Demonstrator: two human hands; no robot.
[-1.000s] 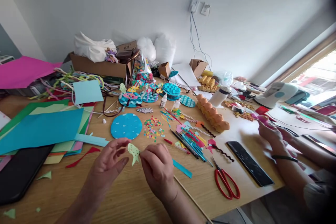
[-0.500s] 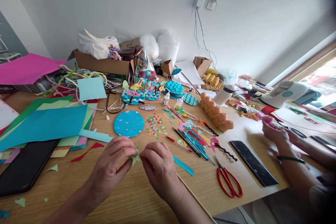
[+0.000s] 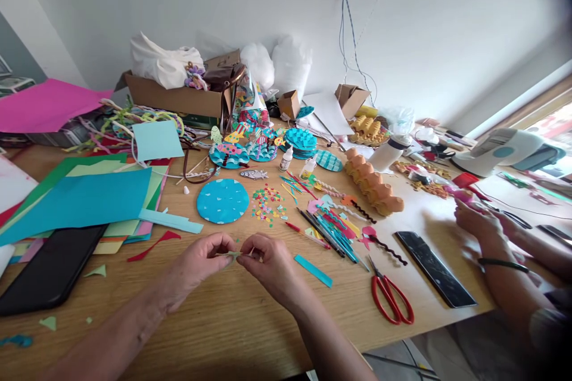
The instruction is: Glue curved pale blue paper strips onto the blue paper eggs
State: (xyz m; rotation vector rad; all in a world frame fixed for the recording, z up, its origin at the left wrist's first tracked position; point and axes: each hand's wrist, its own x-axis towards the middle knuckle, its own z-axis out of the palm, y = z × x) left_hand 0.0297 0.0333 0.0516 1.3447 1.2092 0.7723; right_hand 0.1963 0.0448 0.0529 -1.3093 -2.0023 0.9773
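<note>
Between both sets of fingertips is a small light-green paper star (image 3: pixel 233 254), now seen nearly edge-on. My left hand (image 3: pixel 206 255) pinches its left side and my right hand (image 3: pixel 268 262) pinches the right side. Most of the star is covered by the fingers. Just beyond my hands lie a round blue disc (image 3: pixel 222 201) with pale flecks and a scatter of coloured paper dots (image 3: pixel 268 203). A blue paper strip (image 3: pixel 313 271) rests on the table right of my right hand, and a curved red paper scrap (image 3: pixel 154 246) left of my left hand.
Red-handled scissors (image 3: pixel 392 297) and a dark phone (image 3: pixel 435 268) lie to the right. Coloured paper sheets (image 3: pixel 89 202) cover another black phone (image 3: pixel 53 274) at left. Pens (image 3: pixel 319 232), glue bottles (image 3: pixel 286 159) and an egg-carton strip (image 3: pixel 373 184) stand ahead. A co-worker's hands (image 3: pixel 480 223) work at far right.
The star has tipped from facing me to nearly edge-on, still between both hands. My hands sit slightly lower relative to the disc, and the camera view has shifted a little.
</note>
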